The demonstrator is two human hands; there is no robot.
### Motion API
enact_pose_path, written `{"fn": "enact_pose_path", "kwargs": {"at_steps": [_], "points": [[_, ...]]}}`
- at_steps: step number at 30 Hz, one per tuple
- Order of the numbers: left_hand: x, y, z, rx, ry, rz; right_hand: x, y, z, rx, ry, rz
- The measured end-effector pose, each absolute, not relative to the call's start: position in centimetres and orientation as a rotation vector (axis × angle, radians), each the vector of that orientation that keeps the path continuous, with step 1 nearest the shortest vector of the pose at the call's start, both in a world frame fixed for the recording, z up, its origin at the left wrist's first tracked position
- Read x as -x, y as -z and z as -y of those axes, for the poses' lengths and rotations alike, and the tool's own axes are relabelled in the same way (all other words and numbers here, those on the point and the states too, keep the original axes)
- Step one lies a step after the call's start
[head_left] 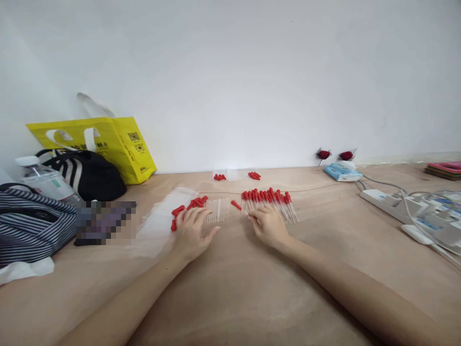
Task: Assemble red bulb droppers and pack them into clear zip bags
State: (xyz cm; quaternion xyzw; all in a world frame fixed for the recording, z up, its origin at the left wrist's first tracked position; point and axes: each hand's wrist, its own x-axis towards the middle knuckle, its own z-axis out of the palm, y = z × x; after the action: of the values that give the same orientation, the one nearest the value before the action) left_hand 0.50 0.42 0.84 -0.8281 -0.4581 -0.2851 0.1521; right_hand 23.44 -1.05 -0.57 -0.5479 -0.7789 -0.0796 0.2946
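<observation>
- A plain white wall (252, 72) is seen behind a light wooden table (234, 288), which fills the lower half of the view.
- At the left edge a yellow bag (118, 144), a black bag (90, 175), a striped bag (29, 226) and a plastic bottle (39, 178) are grouped; a power strip (392, 199) with cables is placed at the right.
- An empty clear sleeve (162, 218) is laid flat left of the hands.
- A row of assembled droppers (270, 202) is lined up mid-table: clear thin tubes, red rubber bulbs. Long axes run away from the person, bulbs at the far end, tips toward the person.
- Bare glass tubes (218, 210) are laid parallel between the hands, same axis.
- Loose red bulbs (190, 205) are scattered just beyond the left hand.
- The left hand (192, 233) is rested flat and open, fingers spread, beside the bulbs.
- The right hand (268, 225) is curled, fingertips pinched on a single dropper (239, 206), lying slanted, bulb to the far left.
</observation>
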Motion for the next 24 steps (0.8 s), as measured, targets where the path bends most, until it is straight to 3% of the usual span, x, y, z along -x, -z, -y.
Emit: {"fn": "enact_pose_path", "kwargs": {"at_steps": [9,24], "points": [[2.9,-2.9,-1.3,1.996,0.23,1.664,-17.3,-0.9,-5.3,2.115,-0.099,1.774],[2.7,-2.4,-1.6,2.03,0.05,1.719,-18.4,-0.4,-4.6,2.13,-0.006,1.857]]}}
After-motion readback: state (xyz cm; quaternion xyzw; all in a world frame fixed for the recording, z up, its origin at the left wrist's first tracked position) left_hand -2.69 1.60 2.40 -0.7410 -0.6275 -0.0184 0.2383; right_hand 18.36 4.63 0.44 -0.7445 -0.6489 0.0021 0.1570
